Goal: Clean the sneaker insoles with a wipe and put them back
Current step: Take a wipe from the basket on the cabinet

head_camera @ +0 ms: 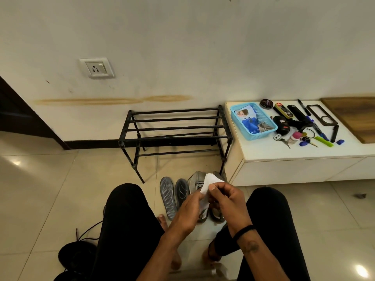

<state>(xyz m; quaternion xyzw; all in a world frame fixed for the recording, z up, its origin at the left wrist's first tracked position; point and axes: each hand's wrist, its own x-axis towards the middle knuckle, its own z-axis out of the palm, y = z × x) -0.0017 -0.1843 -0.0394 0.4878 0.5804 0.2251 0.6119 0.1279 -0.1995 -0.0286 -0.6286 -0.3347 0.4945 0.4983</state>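
Both hands, left hand (pixel 188 207) and right hand (pixel 225 197), pinched a white wipe (pixel 207 185) just above the grey sneakers (pixel 197 183), two insoles (pixel 174 193) lying left of them, and tugging the thin sheet apart could tear it.

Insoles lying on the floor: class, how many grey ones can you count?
2. The longer grey foam insole lies leftmost; the shorter-looking grey insole lies beside it, next to the grey sneakers. Hands hide part of the area.
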